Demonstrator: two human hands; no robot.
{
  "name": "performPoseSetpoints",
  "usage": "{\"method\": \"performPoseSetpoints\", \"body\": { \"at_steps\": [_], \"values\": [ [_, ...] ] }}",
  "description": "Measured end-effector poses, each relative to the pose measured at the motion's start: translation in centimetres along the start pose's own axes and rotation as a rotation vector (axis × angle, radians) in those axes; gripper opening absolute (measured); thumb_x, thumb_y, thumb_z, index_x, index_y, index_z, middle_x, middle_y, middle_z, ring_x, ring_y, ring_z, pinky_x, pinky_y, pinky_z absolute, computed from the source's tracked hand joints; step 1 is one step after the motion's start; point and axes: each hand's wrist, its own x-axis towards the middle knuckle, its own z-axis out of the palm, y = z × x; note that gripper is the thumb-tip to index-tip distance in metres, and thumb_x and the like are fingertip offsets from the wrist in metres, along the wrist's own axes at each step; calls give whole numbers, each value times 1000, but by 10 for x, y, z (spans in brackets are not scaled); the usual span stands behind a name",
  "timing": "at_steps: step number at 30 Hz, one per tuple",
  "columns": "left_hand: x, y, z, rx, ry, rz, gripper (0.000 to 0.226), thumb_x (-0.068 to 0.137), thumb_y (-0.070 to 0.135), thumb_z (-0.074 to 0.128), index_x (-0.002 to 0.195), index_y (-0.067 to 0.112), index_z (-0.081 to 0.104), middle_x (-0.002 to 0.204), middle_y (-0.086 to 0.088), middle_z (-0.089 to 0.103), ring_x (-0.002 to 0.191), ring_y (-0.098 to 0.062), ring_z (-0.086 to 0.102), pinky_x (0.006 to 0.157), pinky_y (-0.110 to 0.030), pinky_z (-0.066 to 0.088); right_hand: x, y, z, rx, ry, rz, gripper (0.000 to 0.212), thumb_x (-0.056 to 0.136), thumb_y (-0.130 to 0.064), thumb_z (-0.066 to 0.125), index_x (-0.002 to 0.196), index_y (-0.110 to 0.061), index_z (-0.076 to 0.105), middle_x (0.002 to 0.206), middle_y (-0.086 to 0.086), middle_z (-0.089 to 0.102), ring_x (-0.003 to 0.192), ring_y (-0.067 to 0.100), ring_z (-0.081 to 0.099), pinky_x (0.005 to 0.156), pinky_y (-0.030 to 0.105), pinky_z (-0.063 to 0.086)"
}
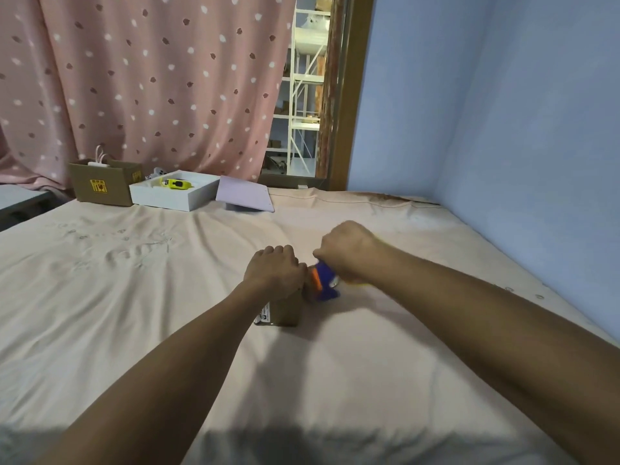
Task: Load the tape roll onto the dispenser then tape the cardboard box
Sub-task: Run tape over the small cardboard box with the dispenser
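Observation:
A small brown cardboard box with a printed label lies on the bed in the middle of the view. My left hand presses down on top of it with the fingers curled over the far edge. My right hand is closed around a blue tape dispenser with an orange part, held against the box's right end. The tape roll itself is hidden by my hand and by motion blur.
The bed has a wrinkled pink sheet. At its far edge stand a brown carton, a white tray holding a yellow tool, and a lilac board. A blue wall runs along the right.

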Motion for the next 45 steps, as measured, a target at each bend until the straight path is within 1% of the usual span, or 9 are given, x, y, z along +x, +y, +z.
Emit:
{"method": "performPoseSetpoints", "body": {
  "at_steps": [8, 11, 18, 21, 26, 29, 37, 41, 45],
  "values": [
    [-4, -2, 5, 24, 131, 65, 34, 96, 23, 31, 114, 4, 54, 112, -20, 59, 103, -41, 58, 85, -43, 47, -13, 27, -32, -18, 60, 39, 33, 89, -22, 67, 122, -23, 60, 109, 5, 68, 82, 27, 54, 65, 36, 45],
    [-3, 0, 4, 12, 119, 43, 23, 96, 16, 40, 109, 4, 54, 108, -19, 58, 100, -40, 58, 84, -41, 47, -21, 37, -33, 34, 20, 49, 39, 88, -22, 69, 125, -22, 57, 111, 6, 67, 86, 25, 54, 65, 37, 44],
    [-6, 0, -2, -77, 24, -4, 35, 97, 23, 33, 116, 6, 57, 119, -17, 59, 108, -40, 54, 91, -44, 41, -35, 41, -7, 379, -40, 113, 48, 82, -29, 71, 127, -27, 53, 107, 4, 62, 91, 24, 58, 75, 38, 53],
    [-2, -1, -2, -246, -64, -88, 62, 86, 42, 19, 126, 14, 57, 128, -11, 60, 116, -36, 51, 99, -47, 37, -45, 46, 10, 533, -55, 151, 48, 82, -27, 71, 126, -29, 53, 111, 3, 63, 93, 24, 58, 74, 36, 52],
    [-4, 7, -12, -358, -144, -119, 53, 97, 44, 38, 150, 45, 35, 155, -2, 41, 142, -33, 37, 112, -55, 31, -56, 45, 36, 685, -107, 181, 46, 83, -21, 67, 126, -29, 53, 109, 3, 60, 94, 24, 57, 72, 34, 49],
    [-5, 8, -21, -372, -207, -13, 44, 101, 42, 43, 143, 53, 47, 164, 10, 31, 154, -23, 17, 115, -68, 19, -59, 42, 44, 810, -137, 160, 47, 83, -11, 63, 126, -26, 55, 106, 2, 60, 92, 22, 56, 68, 30, 44],
    [6, 19, -27, -325, -365, 52, 34, 91, 39, 50, 116, 38, 73, 156, 13, 40, 152, -18, 21, 115, -74, -3, -63, 42, 56, 927, -119, 187, 52, 79, -6, 63, 127, -24, 56, 111, 4, 62, 94, 24, 59, 72, 32, 49],
    [2, 16, -29, -343, -390, 82, 23, 85, 49, 64, 99, 37, 77, 153, 14, 39, 148, -17, 23, 116, -72, -3, -65, 42, 64, 966, -126, 209, 57, 78, -5, 67, 130, -24, 55, 113, 3, 61, 96, 23, 59, 76, 32, 52],
    [5, 17, -26, -301, -373, 68, 34, 78, 61, 69, 100, 37, 77, 146, 11, 46, 142, -19, 30, 115, -71, 3, -67, 44, 65, 1004, -131, 204, 61, 74, -1, 69, 130, -24, 55, 111, 2, 59, 94, 20, 58, 72, 30, 50]
  ]
}}
